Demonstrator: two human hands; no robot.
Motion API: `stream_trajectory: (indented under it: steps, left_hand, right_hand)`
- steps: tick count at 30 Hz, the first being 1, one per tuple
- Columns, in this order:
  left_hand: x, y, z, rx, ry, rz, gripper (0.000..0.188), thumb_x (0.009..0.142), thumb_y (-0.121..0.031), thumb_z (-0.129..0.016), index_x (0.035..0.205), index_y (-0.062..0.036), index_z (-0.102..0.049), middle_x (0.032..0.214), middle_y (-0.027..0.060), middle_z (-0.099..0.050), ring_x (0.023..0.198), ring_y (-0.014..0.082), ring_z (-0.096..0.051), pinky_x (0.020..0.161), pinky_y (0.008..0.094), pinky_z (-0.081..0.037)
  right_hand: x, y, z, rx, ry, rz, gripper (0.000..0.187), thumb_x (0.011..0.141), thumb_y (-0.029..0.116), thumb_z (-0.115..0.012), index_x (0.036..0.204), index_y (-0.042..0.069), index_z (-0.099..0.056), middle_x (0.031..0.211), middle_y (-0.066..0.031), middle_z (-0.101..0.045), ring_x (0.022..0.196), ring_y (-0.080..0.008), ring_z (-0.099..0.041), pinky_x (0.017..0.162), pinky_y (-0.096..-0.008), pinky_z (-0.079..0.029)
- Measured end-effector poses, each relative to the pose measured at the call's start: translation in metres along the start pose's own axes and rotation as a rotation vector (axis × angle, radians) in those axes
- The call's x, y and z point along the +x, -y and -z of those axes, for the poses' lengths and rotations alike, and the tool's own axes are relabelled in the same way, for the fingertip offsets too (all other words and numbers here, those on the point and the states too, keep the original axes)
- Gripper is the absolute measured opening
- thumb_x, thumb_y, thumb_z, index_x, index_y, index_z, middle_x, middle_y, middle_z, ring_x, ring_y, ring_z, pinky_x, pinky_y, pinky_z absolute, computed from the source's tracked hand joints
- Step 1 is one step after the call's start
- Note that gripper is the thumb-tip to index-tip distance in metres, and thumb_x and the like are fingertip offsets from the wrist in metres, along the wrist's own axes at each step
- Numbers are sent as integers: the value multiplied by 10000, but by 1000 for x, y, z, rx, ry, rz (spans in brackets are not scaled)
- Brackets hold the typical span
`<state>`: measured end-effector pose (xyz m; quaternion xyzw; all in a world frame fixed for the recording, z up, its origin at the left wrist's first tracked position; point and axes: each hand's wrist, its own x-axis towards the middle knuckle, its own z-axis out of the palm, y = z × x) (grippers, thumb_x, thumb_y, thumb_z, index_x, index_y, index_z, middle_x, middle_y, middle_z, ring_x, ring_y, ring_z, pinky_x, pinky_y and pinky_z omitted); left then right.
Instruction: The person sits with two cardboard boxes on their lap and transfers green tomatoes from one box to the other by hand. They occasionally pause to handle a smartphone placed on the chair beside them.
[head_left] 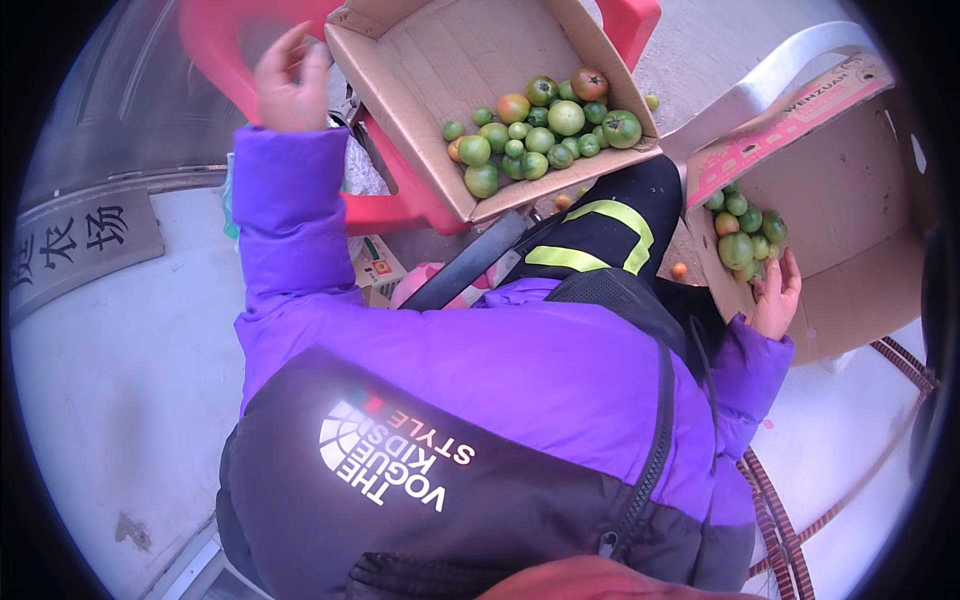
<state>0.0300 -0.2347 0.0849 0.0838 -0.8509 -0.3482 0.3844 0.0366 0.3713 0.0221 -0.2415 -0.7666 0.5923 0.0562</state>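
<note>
Fingers (786, 272) at carton (850, 200) rim, likely touching tomatoes (745, 232) (tight corner).

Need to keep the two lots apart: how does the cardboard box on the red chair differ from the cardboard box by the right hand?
The box on the red chair holds many tomatoes, some reddish; the box by the right hand holds a smaller, mostly green cluster. The chair box lies open-topped and tilted; the right box lies on its side, opening toward the person. The right hand reaches into the right box; the left hand is raised beside the chair box. Both are brown cardboard.
</note>
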Motion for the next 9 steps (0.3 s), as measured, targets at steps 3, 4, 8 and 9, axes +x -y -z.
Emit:
stream_trajectory:
  steps: [3, 4, 8, 9]
  left_hand:
    - [-20, -32, -108, 177, 545, -148, 372, 838, -225, -702, 1185, -111, -631, 1121, 146, -636, 1054, 308, -608, 918, 397, -485]
    - [-37, -41, -136, 331, 648, -154, 443, 830, -245, -711, 1245, -137, -601, 1166, 156, -622, 1088, 309, -602, 944, 406, -477]
    - [-65, -52, -202, 649, 1019, 49, 668, 775, -353, -744, 1379, -219, -492, 1263, 190, -575, 1181, 350, -565, 1006, 463, -442]
    - [-71, -57, -221, 613, 1035, 4, 668, 775, -353, -744, 1379, -219, -492, 1263, 190, -575, 1181, 350, -565, 1006, 463, -442]
  right_hand:
    - [-7, -6, 3, 71, 25, 19, 453, 958, 220, -601, 1357, 47, -476, 1334, -83, -519, 1128, -159, -541, 860, -292, -440]
    - [-8, -7, 5, 33, 17, 10, 453, 956, 226, -604, 1355, 49, -481, 1337, -84, -517, 1133, -161, -540, 858, -293, -441]
    - [-13, -6, 25, -59, -20, 24, 514, 925, 261, -637, 1370, 58, -478, 1366, -111, -492, 1073, -195, -562, 828, -308, -477]
    - [-18, -7, 30, -3, -33, -19, 476, 938, 250, -635, 1357, 71, -496, 1361, -86, -498, 1161, -174, -525, 858, -302, -454]
